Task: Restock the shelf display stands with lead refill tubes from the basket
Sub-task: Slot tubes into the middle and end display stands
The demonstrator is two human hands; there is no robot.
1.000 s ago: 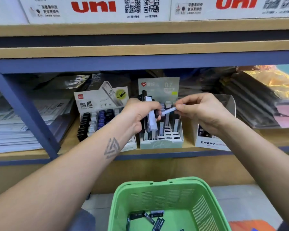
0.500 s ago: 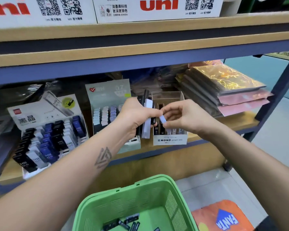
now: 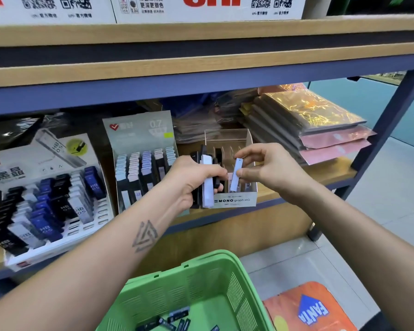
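Fingers (image 3: 243, 174) of the right hand (image 3: 270, 168) pinch one pale tube (image 3: 236, 174) upright above the MONO stand (image 3: 234, 201) on the shelf (image 3: 296, 185), the left hand (image 3: 191, 180) grips a bundle (image 3: 208, 185) of tubes beside it, and further tubes lie in the green basket (image 3: 201, 283) below.

R hand (image 3: 270, 174) pinching lilac tube (image 3: 236, 174) over MONO stand (image 3: 234, 201), L hand (image 3: 191, 181) gripping tubes (image 3: 208, 185)
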